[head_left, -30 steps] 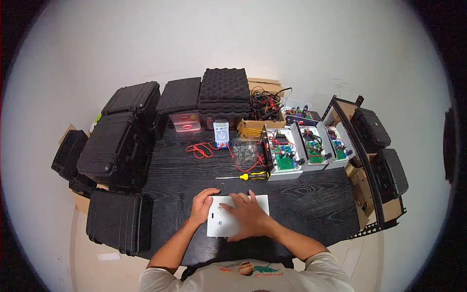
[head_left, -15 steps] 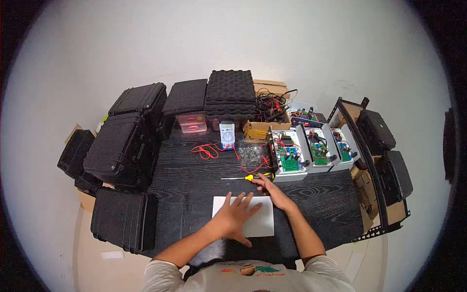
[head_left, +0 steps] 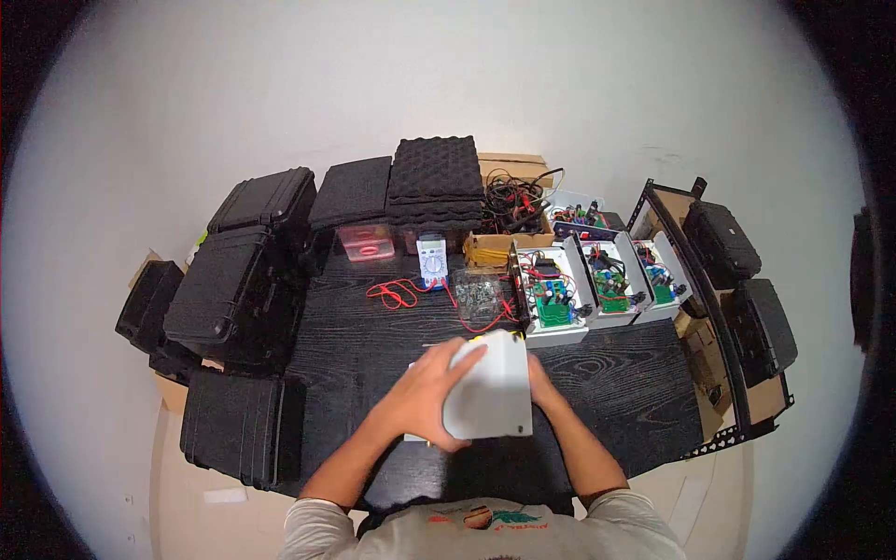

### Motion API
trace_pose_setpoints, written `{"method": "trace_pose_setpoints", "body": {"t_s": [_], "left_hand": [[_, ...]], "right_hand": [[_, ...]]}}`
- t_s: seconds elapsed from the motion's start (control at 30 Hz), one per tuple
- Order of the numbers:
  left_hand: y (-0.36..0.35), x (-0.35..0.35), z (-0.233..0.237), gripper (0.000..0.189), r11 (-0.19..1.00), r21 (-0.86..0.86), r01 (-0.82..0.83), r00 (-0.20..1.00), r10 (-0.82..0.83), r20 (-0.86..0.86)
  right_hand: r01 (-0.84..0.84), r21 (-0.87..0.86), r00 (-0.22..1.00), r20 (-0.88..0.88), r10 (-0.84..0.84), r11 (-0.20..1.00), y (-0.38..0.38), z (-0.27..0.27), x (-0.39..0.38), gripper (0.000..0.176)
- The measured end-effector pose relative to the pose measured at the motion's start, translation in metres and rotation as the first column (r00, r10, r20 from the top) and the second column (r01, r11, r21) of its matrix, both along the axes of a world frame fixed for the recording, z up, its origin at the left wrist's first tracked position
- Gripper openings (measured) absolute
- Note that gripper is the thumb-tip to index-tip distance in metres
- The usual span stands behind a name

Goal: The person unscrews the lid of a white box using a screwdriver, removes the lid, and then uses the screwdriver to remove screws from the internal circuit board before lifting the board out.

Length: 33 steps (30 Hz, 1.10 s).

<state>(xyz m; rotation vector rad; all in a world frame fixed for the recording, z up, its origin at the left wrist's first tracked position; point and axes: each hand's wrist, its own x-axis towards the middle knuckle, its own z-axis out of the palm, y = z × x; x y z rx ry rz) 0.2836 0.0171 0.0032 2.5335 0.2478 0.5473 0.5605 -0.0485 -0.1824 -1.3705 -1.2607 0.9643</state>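
My left hand [head_left: 429, 392] is closed over the left part of a white box [head_left: 487, 390], its fingers on the top and its thumb at the near edge. The box is tilted up off the table in front of me, with dark screws at its right corners. My right hand [head_left: 544, 385] is at the box's right side, its fingers mostly hidden behind it. A white edge [head_left: 412, 437] shows low beside my left wrist. Just beyond the box lies a screwdriver [head_left: 432, 344], largely covered, with its shaft tip and bits of yellow showing.
A multimeter [head_left: 433, 264] with red leads and a bag of small parts [head_left: 479, 297] lie ahead. Open white housings with circuit boards [head_left: 557, 313] stand to the right, near a box of cables [head_left: 513, 205]. Black cases [head_left: 233, 420] line the left; a shelf rack [head_left: 733, 373] borders the right.
The white box, flat under my spread left hand before, is now raised and tilted in its grip. My right hand has moved from the screwdriver to the box's right side.
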Motion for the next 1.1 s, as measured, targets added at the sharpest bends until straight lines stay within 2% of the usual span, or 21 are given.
{"method": "trace_pose_setpoints", "body": {"t_s": [0.07, 0.1, 0.2, 0.27, 0.33, 0.4, 0.5, 0.6, 0.7, 0.8, 0.87, 1.0, 1.1], "left_hand": [[0.017, -0.003, -0.013, 0.138, 0.999, -0.050, -0.020, 0.988, 0.027, 0.150], [0.028, -0.001, -0.031, 0.143, 0.999, -0.025, -0.021, 0.970, 0.026, 0.241], [0.048, 0.012, -0.080, 0.144, 0.976, -0.214, 0.044, 0.838, 0.081, 0.539], [0.049, 0.013, -0.104, 0.149, 0.900, -0.431, 0.067, 0.828, 0.191, 0.527], [0.048, 0.020, -0.111, 0.157, 0.853, -0.494, 0.167, 0.771, 0.200, 0.605], [0.056, 0.017, -0.129, 0.158, 0.888, -0.435, 0.147, 0.763, 0.178, 0.621], [0.056, 0.018, -0.133, 0.159, 0.880, -0.443, 0.173, 0.757, 0.168, 0.631], [0.051, 0.019, -0.129, 0.160, 0.855, -0.471, 0.219, 0.749, 0.162, 0.643], [0.054, 0.015, -0.140, 0.159, 0.876, -0.430, 0.218, 0.748, 0.132, 0.650], [0.050, 0.015, -0.138, 0.159, 0.886, -0.424, 0.190, 0.744, 0.152, 0.651], [0.039, 0.021, -0.129, 0.162, 0.869, -0.468, 0.160, 0.721, 0.221, 0.656], [0.035, 0.023, -0.135, 0.164, 0.833, -0.515, 0.202, 0.709, 0.238, 0.664], [0.036, 0.026, -0.138, 0.165, 0.822, -0.521, 0.228, 0.704, 0.231, 0.672]], "right_hand": [[0.094, 0.071, 0.968, 0.225, -0.108, 0.993, 0.005, 0.002, -0.007, 0.050], [0.108, 0.160, 0.923, 0.350, -0.159, 0.981, 0.004, 0.004, -0.010, 0.049], [0.165, 0.207, 0.723, 0.640, -0.261, 0.964, -0.003, 0.036, -0.028, 0.051], [0.191, 0.151, 0.569, 0.788, -0.234, 0.970, -0.008, 0.052, -0.036, 0.049], [0.234, 0.072, 0.573, 0.795, -0.197, 0.970, -0.013, 0.063, -0.041, 0.044], [0.286, -0.001, 0.543, 0.824, -0.161, 0.958, -0.016, 0.066, -0.044, 0.041], [0.305, 0.083, 0.499, 0.835, -0.234, 0.949, -0.014, 0.056, -0.043, 0.036], [0.271, 0.115, 0.462, 0.855, -0.234, 0.956, -0.002, 0.051, -0.040, 0.034], [0.253, 0.116, 0.395, 0.894, -0.212, 0.960, 0.011, 0.050, -0.041, 0.031], [0.158, 0.143, 0.372, 0.908, -0.193, 0.977, 0.017, 0.055, -0.046, 0.025], [0.134, 0.119, 0.361, 0.919, -0.160, 0.984, 0.020, 0.057, -0.053, 0.028], [0.084, 0.070, 0.361, 0.928, -0.096, 0.994, 0.010, 0.071, -0.058, 0.031], [0.130, 0.101, 0.398, 0.906, -0.145, 0.986, -0.009, 0.067, -0.059, 0.032]]}}
